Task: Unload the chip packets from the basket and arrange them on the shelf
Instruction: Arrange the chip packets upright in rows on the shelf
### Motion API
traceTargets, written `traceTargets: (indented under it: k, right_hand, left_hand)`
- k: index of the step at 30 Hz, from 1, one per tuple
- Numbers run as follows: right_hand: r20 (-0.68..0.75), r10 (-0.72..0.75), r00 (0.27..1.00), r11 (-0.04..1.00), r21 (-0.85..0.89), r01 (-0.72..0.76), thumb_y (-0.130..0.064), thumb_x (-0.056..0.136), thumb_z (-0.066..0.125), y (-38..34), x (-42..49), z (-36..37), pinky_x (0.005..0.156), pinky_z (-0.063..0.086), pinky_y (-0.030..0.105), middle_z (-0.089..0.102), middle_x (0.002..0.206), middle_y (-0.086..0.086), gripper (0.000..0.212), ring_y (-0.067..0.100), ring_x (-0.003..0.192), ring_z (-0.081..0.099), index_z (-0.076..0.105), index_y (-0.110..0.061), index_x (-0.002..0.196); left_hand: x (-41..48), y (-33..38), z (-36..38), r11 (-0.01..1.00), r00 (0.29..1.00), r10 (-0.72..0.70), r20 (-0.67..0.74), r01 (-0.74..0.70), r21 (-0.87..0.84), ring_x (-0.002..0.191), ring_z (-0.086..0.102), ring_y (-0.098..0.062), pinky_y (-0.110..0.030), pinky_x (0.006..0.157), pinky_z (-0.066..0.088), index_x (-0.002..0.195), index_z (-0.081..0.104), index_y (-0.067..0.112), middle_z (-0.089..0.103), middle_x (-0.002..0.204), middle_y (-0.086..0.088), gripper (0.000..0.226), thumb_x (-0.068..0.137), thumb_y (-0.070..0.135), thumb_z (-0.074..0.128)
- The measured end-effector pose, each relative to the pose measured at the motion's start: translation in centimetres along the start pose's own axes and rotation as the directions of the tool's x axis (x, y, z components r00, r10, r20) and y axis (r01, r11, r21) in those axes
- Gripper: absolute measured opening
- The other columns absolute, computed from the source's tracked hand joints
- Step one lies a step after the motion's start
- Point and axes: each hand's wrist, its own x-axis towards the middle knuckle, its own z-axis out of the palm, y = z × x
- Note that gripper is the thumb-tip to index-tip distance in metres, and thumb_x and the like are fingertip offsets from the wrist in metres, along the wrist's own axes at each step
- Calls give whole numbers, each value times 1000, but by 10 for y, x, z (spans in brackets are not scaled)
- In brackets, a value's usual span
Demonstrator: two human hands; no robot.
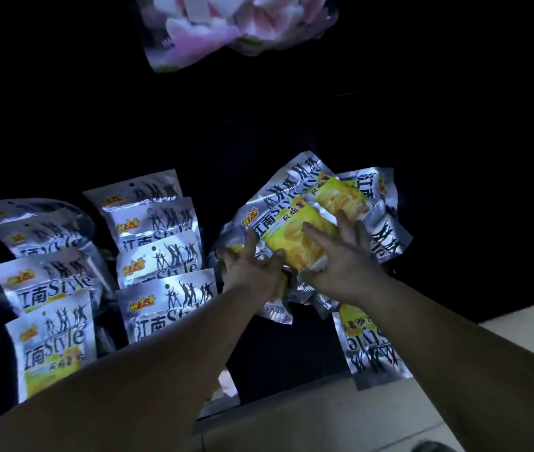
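Left hand and right hand clutch chip packets (silver-yellow).

The dark shelf is carrying silver-and-yellow chip packets. A middle row of packets is standing upright, one lapping over the next. To the left of that row, a second row is standing the same way. To the right of the middle row, a loose pile of packets is lying tilted and overlapping. One packet below that pile is hanging over the shelf's front edge above the pale floor. The shelf surface itself is showing almost black.
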Motion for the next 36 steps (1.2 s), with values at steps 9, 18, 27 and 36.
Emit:
traceTargets:
  k: [9,18,27,36]
  right_hand:
    - [-89,-19,996,993,-114,9,-41,81,77,16,0,-16,118,20,69,-13,165,-17,89,23,153,-22,24,-58,149]
    - [-116,15,993,922,-383,-58,-39,77,81,4,-33,-30,97,53,53,-13,165,-3,98,31,154,-9,18,-51,152]
    - [-125,-29,992,755,-653,-60,-63,94,47,-13,-42,-25,86,53,51,-23,165,7,75,43,153,-9,17,-34,156]
    - [-156,-37,987,891,-453,-38,-64,97,44,14,-29,-15,105,43,57,-24,168,-5,63,28,155,-19,18,-46,152]
  left_hand:
    - [-19,22,21,998,1000,-18,14,17,68,154,-17,-41,-68,118,14,154,-4,59,-28,167,-5,77,93,76,39]
    - [-41,18,33,998,997,64,40,-64,9,157,6,-33,-55,122,27,158,8,51,-2,172,5,78,93,65,50]
    - [-28,5,36,974,964,158,214,-117,-192,120,63,-11,-32,96,57,146,30,65,53,147,18,86,72,48,71]
    - [-14,-3,4,997,998,57,6,-57,49,144,26,-38,-54,113,39,131,46,68,12,167,4,43,92,54,59]
